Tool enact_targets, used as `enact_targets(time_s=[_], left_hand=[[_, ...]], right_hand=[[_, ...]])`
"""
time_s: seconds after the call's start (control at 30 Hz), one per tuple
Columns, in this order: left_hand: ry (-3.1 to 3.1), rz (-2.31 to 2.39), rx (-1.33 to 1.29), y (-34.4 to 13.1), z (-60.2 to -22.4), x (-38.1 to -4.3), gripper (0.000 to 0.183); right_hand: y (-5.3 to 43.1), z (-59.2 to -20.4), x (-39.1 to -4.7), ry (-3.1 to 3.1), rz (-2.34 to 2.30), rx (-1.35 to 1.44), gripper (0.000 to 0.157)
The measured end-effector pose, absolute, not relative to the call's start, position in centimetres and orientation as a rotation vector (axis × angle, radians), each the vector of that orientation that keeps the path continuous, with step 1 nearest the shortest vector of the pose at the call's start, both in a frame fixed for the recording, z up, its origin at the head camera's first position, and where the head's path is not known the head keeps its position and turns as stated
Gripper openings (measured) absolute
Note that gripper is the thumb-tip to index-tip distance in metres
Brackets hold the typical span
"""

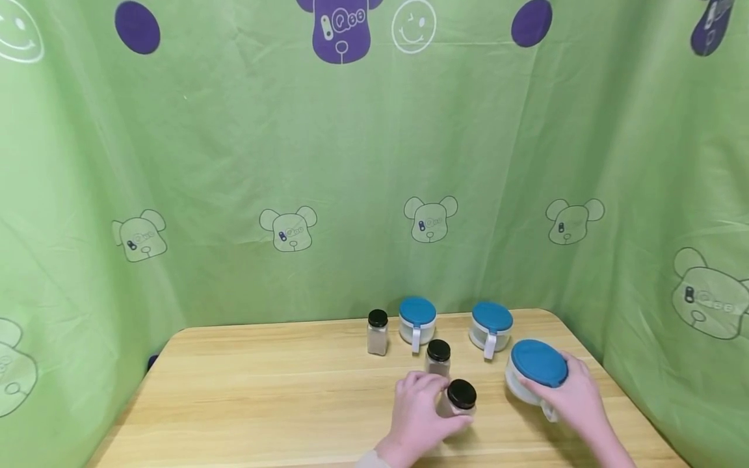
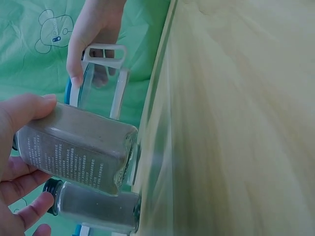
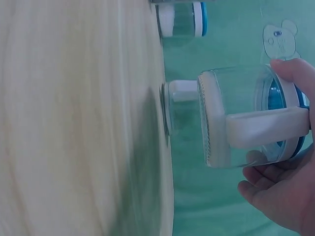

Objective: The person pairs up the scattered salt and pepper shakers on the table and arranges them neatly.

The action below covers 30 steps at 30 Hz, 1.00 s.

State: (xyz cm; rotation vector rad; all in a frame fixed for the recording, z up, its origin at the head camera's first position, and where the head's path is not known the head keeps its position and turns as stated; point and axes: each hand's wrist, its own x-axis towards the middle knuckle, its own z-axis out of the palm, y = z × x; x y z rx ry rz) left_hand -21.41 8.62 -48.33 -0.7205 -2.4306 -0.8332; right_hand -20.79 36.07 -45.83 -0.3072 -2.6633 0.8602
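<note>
My left hand [image 1: 417, 413] grips a square glass spice jar with a black lid [image 1: 461, 395], thumb on one side and fingers on the other. Brown-grey powder and white print show on this jar [image 2: 74, 147] in the left wrist view, its base close to the tabletop. A second black-lidded spice jar [image 1: 438, 354] stands just behind it, near the left fingertips. On the right, my right hand [image 1: 580, 393] holds a round glass seasoning pot with a blue lid [image 1: 538, 363] around its lid rim. The right wrist view shows that pot's white handle [image 3: 266, 129] and its base raised off the table.
At the back of the wooden table [image 1: 251, 390] stand a third spice jar [image 1: 378, 333] and two more blue-lidded pots, one at the middle [image 1: 418, 320] and one farther right [image 1: 491, 325]. A green patterned curtain [image 1: 351, 149] hangs behind and along both sides.
</note>
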Motion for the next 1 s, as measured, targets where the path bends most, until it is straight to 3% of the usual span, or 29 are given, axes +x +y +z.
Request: enact_targets(time_s=[1.0], left_hand=[[-2.362,-0.743,-0.823,3.4,-48.5,-21.0,0.060]], right_hand=[[32.1,-45.2,-19.6,-2.687,0.915,-0.111,0.097]])
